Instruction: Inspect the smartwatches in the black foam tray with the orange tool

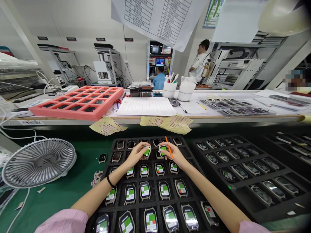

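Pink sleeves (63, 223) and the near row of watch bodies (150, 220) lie closest to you, at the bottom of the black tray (155, 181) on the green counter (73, 187); most of these screens show green and white blocks, and one at the lower right shows red.

Both of your hands work at the far end of that tray, just above its upper rows. To handle the pair well, I judge you should grip each body by its side edges, not the glass, so both screens stay readable; hold the two apart so the cases do not knock; mind the tip of the orange stick (168, 147), which crosses near the second screen.

Your left hand (136, 155) is closed in a pinch; thumb and fingertips clasp the first watch body (146, 151), lifted a little over the tray, its screen green. Your right hand (173, 154) is likewise closed; its fingers grip the second watch body (163, 149), also lit green, with the stick tucked between the fingers and pointing up and away.

Dark-screened bodies fill the far row beyond your fingertips; a loose watch body (102, 158) lies on the counter just left of the tray; a white fan (39, 161) stands further left; a second black tray (245, 186) sits to the right.
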A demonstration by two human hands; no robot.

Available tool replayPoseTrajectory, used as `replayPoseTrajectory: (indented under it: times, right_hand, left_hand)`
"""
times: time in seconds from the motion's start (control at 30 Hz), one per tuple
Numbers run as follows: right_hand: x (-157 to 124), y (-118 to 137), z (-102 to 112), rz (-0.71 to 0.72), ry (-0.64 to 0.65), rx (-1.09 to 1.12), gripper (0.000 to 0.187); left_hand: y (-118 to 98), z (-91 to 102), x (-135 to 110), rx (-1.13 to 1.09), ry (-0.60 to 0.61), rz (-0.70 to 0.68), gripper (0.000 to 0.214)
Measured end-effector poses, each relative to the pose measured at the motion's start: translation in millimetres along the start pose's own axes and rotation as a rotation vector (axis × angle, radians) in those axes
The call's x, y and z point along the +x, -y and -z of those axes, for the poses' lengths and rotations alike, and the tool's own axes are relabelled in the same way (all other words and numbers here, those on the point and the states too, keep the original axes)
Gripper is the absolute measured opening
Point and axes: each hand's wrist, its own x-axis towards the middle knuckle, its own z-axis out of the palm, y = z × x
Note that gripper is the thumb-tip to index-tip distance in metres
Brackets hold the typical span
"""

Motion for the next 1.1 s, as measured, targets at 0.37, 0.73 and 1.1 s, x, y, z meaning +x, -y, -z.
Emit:
replayPoseTrajectory:
  times: [0.37, 0.73, 1.1]
  right_hand:
    - [-1, -1, 3, -0.008, -0.006, -0.029, 0.035]
    - [2, -5, 3, -0.002, -0.002, -0.012, 0.037]
    - [1, -4, -2, -0.020, 0.001, -0.011, 0.033]
  left_hand:
    - [3, -0.3, 0, -0.014, 0.054, -0.043, 0.044]
    - [2, -0.8, -3, 0.063, 0.093, -0.079, 0.050]
    - [-6, -5.6, -7, 0.171, 0.063, -0.163, 0.049]
